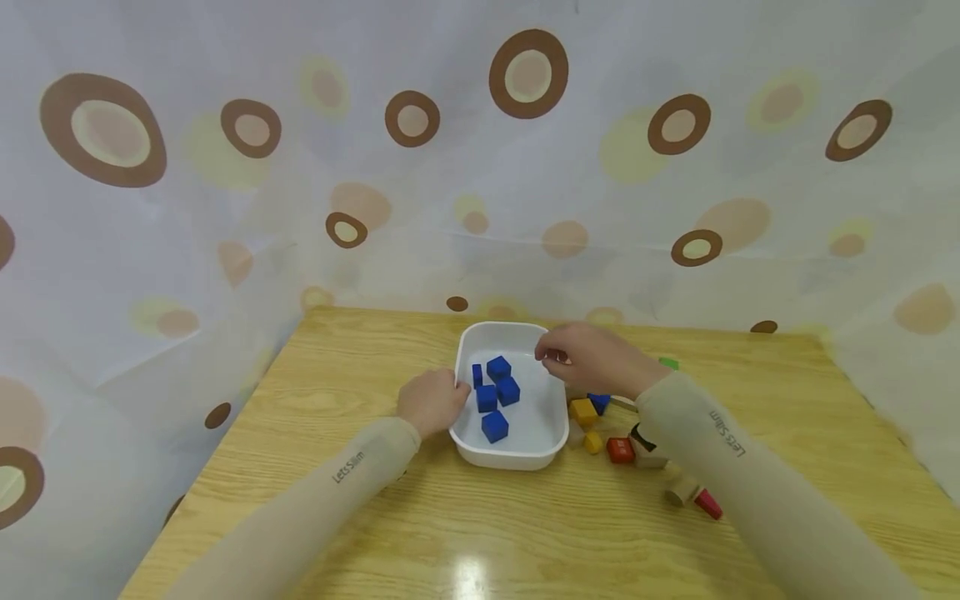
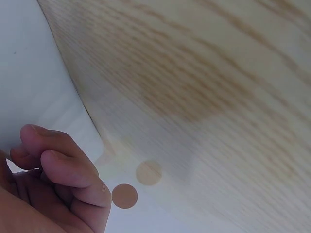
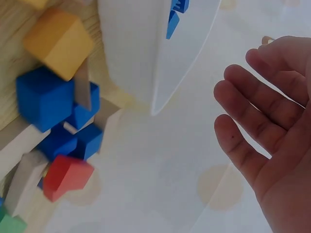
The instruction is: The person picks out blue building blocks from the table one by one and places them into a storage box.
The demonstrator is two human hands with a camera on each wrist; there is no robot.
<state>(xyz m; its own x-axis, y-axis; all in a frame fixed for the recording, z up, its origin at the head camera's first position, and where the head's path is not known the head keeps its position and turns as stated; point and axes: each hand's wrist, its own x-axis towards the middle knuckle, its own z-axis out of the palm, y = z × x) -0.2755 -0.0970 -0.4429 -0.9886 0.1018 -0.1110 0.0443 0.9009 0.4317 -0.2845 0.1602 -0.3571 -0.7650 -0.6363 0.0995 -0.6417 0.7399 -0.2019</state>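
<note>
A white tray (image 1: 525,457) stands on the wooden table with several blue blocks (image 1: 495,426) lying inside it, mostly towards its left half. My left hand (image 1: 433,402) grips the tray's left rim; in the left wrist view its curled fingers (image 2: 68,170) lie against the outer wall. Over the tray's right rim, near the back corner, hovers my right hand (image 1: 592,357). The right wrist view shows this hand (image 3: 272,116) with loosely bent, spread fingers and nothing between them, apart from the tray wall (image 3: 131,53).
Right of the tray, partly under my right forearm, lies a pile of mixed blocks: a yellow block (image 1: 583,412), a red block (image 1: 620,450), a blue triangle (image 1: 598,402), plain wooden pieces and a green block (image 1: 669,363). A patterned sheet (image 1: 480,167) hangs behind the table.
</note>
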